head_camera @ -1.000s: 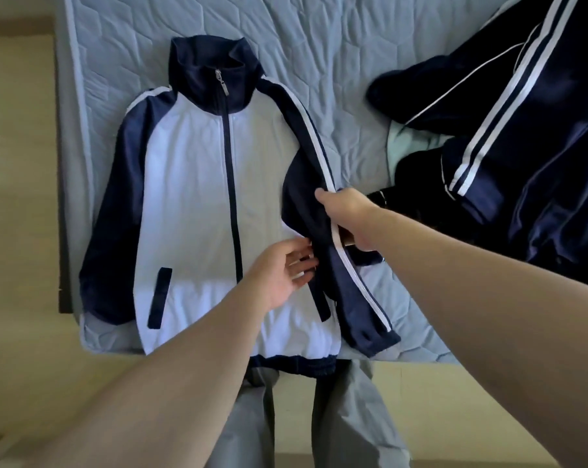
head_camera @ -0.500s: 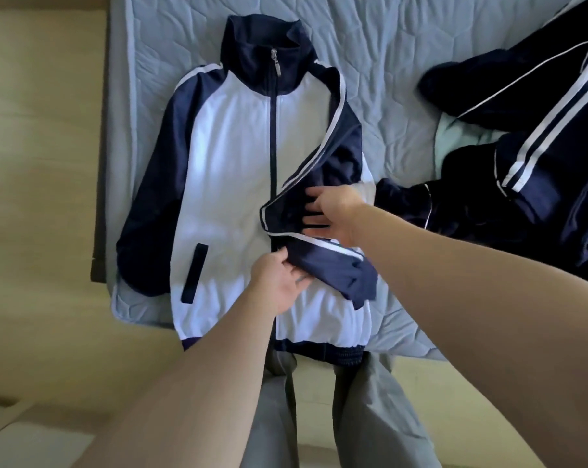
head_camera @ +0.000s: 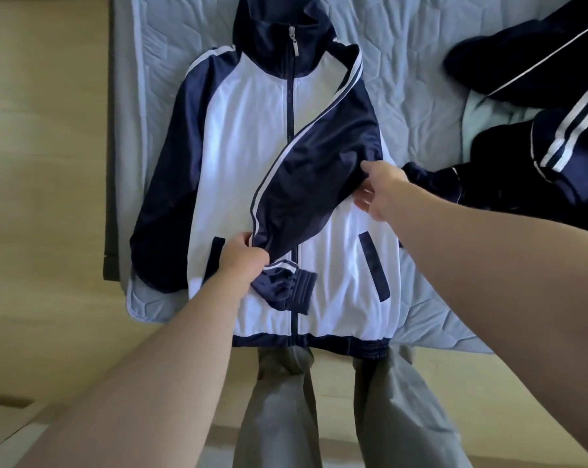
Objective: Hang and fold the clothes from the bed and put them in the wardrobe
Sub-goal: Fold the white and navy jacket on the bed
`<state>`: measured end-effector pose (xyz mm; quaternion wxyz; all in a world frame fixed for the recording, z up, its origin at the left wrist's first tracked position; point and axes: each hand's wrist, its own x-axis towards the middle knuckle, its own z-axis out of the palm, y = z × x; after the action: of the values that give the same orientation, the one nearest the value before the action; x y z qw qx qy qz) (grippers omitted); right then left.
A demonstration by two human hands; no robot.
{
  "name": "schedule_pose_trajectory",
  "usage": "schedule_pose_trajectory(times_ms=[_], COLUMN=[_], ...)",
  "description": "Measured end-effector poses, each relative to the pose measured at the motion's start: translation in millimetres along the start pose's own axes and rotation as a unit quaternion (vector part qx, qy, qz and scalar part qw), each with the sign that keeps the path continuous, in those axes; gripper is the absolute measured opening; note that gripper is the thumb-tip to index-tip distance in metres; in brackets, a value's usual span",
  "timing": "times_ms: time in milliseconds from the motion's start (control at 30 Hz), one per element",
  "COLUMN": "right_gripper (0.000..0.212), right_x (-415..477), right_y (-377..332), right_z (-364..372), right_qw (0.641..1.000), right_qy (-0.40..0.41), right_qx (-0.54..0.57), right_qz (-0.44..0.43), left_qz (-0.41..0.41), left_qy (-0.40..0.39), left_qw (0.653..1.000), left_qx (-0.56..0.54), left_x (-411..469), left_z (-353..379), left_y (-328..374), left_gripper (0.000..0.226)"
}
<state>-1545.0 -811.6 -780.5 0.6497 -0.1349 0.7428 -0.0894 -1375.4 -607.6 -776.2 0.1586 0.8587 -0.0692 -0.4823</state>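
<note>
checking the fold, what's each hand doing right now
Left hand: closed, gripping the folded sleeve near its cuff.
Right hand: at the sleeve's upper fold; grip cannot be told.

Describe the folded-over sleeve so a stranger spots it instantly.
On the blue quilted mattress lies a white jacket with navy sleeves. Pick the folded sleeve, crossing the chest diagonally, gripped near its cuff by the left hand; the other sleeve lies flat alongside.
</note>
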Motion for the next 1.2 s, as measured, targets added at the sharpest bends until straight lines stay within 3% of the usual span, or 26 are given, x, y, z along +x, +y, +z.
schedule_pose_trajectory(times_ms=[200,400,467,533,567,633,700,800,867,1000,1100,1200], right_gripper=[0.023,0.028,0.036,0.036,0.031,0.024,0.026,0.030,0.037,0.061,0.050,0.044], right_x=[17.9,32.3,36.3,41.3,44.0,45.8,42.5,41.8,40.2,30.7,27.7,31.3], right_y=[-15.6,-17.2,-20.7,-23.2,-22.9,-19.0,-10.4,3.0,8.0,25.4,46.3,60.6], right_z=[-15.0,-23.8,-24.6,-30.4,-35.3,-40.1,-40.8,-40.6,-41.2,-29.6,-24.2,-25.2], right_qw=[0.999,1.000,1.000,0.999,0.999,0.992,0.990,0.984,0.983,0.995,0.993,0.990], right_qy=[-0.010,0.009,0.002,0.004,0.007,-0.003,-0.031,-0.052,-0.043,0.017,0.035,0.038], right_qx=[0.047,0.030,0.009,0.020,0.051,0.121,0.139,0.171,0.177,0.015,-0.076,-0.108], right_qz=[0.007,0.001,-0.024,-0.028,-0.014,0.015,0.014,-0.006,-0.029,-0.096,-0.084,-0.078], left_qz=[-0.015,-0.113,-0.027,-0.095,-0.076,-0.033,-0.032,-0.082,-0.107,-0.150,-0.190,-0.198], left_qy=[-0.041,-0.064,-0.109,-0.032,0.029,0.195,0.226,0.115,0.053,0.020,-0.043,-0.064], left_qw=[0.990,0.967,0.930,0.992,0.997,0.979,0.970,0.987,0.990,0.978,0.953,0.914], left_qx=[0.133,0.221,0.349,0.079,0.015,0.047,0.082,0.070,0.070,0.141,0.231,0.348], left_x=[26.9,26.1,24.0,24.8,24.7,21.7,15.9,0.5,-2.7,-5.0,-6.1,-9.2], left_z=[-38.4,-37.2,-25.9,-19.1,-16.8,-14.5,-7.6,7.7,12.1,-6.9,-23.6,-32.7], left_y=[-4.9,-0.1,-9.3,-8.9,-10.1,-9.4,-11.5,-6.8,-11.4,-24.4,-41.2,-56.3], left_gripper=[0.044,0.004,0.015,0.021,0.016,0.028,0.049,0.062,0.058,0.049,0.048,0.030])
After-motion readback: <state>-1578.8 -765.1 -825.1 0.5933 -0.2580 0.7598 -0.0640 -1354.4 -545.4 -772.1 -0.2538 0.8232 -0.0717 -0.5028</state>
